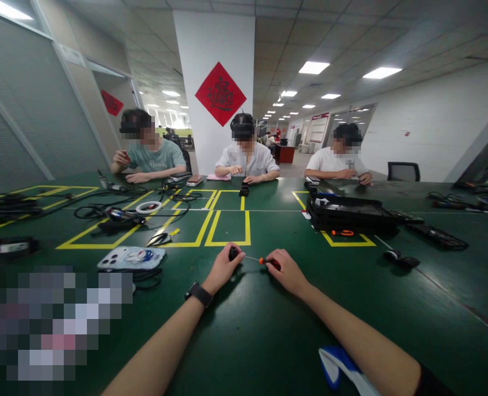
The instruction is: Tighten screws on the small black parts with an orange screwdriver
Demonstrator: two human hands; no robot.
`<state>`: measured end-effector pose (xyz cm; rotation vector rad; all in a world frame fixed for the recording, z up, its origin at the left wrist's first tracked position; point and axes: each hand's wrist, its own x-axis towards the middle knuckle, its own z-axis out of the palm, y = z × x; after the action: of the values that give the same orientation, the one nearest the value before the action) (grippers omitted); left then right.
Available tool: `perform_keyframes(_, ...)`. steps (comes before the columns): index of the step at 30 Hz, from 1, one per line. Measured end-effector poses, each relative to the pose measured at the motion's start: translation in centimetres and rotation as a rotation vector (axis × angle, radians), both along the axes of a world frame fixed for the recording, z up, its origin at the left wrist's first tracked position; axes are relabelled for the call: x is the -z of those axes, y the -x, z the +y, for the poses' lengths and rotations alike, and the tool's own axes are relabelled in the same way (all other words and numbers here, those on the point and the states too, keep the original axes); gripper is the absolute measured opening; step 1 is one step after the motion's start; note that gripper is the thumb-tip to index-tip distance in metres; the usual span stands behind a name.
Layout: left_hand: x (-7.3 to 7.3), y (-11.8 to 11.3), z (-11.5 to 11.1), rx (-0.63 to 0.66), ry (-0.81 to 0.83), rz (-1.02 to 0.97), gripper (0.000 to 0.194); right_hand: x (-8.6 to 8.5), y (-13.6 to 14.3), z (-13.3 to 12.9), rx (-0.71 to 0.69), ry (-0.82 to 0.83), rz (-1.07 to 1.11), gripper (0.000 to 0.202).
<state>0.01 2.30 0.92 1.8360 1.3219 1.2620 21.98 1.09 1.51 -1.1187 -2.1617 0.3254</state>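
Closed around a small black part [232, 253] is my left hand [224, 266], with a dark watch on its wrist. The part's exact kind is too small to make out. My right hand [288, 270] grips the black and orange handle of a screwdriver [262, 261]. Its thin metal shaft points left, and the tip reaches the black part or lies very near it. Both hands are just above the green table [244, 341], close together in the middle of the view.
A phone in a light blue case [131, 258] lies to the left, beyond it tangled black cables [115, 214]. Black trays [346, 212] and an orange-handled tool [343, 233] are at right. A blue and white item [343, 366] lies near my right forearm. Three people sit opposite.
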Motion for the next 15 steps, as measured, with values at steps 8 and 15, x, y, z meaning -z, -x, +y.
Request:
perform_keyframes(8,-0.17,0.10,-0.24,0.033,0.043,-0.029,0.023,-0.16,0.09,-0.16,-0.019,0.038,0.012,0.015)
perform_keyframes(15,-0.26,-0.04,-0.36,0.026,0.055,-0.046,0.023,-0.21,0.23,-0.21,-0.019,0.006,-0.033,0.016)
